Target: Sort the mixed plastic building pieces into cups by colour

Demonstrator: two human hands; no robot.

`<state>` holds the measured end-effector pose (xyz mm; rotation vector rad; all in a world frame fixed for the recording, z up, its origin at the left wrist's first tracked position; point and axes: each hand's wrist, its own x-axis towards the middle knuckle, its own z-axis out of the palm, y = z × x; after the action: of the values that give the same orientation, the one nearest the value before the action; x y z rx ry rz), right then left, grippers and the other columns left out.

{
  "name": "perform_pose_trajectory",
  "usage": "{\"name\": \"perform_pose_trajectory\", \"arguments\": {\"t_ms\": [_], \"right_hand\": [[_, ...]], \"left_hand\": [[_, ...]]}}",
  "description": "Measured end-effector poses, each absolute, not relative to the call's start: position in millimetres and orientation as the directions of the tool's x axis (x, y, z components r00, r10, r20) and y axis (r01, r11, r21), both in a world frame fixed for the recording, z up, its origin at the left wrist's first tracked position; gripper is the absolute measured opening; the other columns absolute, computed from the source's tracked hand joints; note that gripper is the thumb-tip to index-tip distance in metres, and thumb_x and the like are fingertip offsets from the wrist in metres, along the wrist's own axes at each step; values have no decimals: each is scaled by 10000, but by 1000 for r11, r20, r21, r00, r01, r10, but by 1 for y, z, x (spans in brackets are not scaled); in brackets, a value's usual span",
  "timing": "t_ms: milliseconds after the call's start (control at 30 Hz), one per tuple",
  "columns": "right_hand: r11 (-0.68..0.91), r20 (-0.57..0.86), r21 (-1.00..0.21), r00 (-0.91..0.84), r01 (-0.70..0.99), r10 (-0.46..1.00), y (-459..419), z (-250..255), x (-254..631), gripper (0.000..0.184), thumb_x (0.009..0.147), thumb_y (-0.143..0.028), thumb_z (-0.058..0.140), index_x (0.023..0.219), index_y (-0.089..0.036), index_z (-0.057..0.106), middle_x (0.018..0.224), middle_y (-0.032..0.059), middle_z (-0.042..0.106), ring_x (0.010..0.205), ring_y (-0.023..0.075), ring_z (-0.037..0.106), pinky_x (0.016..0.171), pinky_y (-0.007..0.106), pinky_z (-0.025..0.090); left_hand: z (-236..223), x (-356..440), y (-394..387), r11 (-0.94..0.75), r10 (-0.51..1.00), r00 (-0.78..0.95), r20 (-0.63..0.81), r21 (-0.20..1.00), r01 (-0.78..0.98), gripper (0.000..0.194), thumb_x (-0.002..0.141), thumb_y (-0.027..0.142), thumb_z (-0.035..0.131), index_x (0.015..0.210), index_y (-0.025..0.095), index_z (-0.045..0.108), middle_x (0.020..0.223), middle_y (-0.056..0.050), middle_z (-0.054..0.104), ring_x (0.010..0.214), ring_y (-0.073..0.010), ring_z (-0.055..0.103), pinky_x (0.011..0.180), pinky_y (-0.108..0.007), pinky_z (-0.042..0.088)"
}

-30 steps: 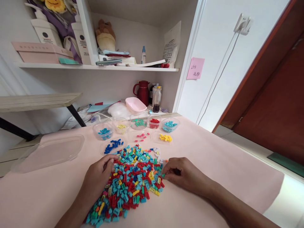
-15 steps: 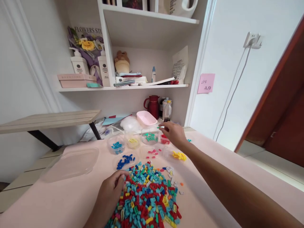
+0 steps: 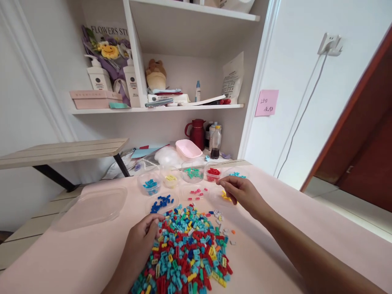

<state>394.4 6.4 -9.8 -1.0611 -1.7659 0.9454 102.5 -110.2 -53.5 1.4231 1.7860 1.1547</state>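
A large heap of small building bricks (image 3: 190, 245), mostly red and light blue with some yellow and green, lies on the pink-covered table. My left hand (image 3: 143, 234) rests at the heap's left edge, fingers curled and thumb close to the index finger; whether a brick is between them is hidden. Above the shallow tub of yellow bricks (image 3: 226, 196), my right hand (image 3: 241, 194) has thumb and fingertips pinched together. Its fingertips are close to the tub of red bricks (image 3: 213, 172), and anything in them is too small to make out.
Clear tubs hold blue bricks (image 3: 150, 185), pale yellow bricks (image 3: 170, 179), green bricks (image 3: 192, 173), pink bricks (image 3: 197, 194), dark blue bricks (image 3: 161, 203) and light blue bricks (image 3: 237, 174). A clear lid (image 3: 92, 206) lies left. Behind stand a pink basin (image 3: 189, 148), red jug (image 3: 197, 134) and bottle (image 3: 216, 143).
My right hand has drawn back toward me and to the right from above the green and red tubs, uncovering the red and light blue bricks. My left hand has barely moved.
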Motion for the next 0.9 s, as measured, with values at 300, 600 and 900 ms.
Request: {"name": "perform_pose_trajectory", "arguments": {"t_ms": [300,600,900], "right_hand": [[470,67,-768,-675,436,735,-1,-21,411,212,801,-334,601,919,-203,719,749,13,610,585,99,489,496,205,389],[639,45,-693,-865,333,500,-9,-21,411,227,774,-296,675,977,-203,718,834,28,596,684,107,546,604,204,430],[718,11,-647,-938,257,346,-16,-29,402,255,744,-273,714,989,-207,693,819,11,552,730,109,507,615,194,405]], "left_hand": [[-51,103,-110,92,958,-278,74,836,541,389,803,489,469,990,213,670,594,40,566,512,-142,500,499,-242,367],[-50,105,-111,104,964,-257,66,798,594,419,813,505,471,1064,227,657,608,33,593,574,-164,539,548,-253,389],[-48,106,-110,103,972,-229,56,772,627,399,826,509,449,1051,244,644,615,47,563,559,-152,505,543,-245,371]]}}
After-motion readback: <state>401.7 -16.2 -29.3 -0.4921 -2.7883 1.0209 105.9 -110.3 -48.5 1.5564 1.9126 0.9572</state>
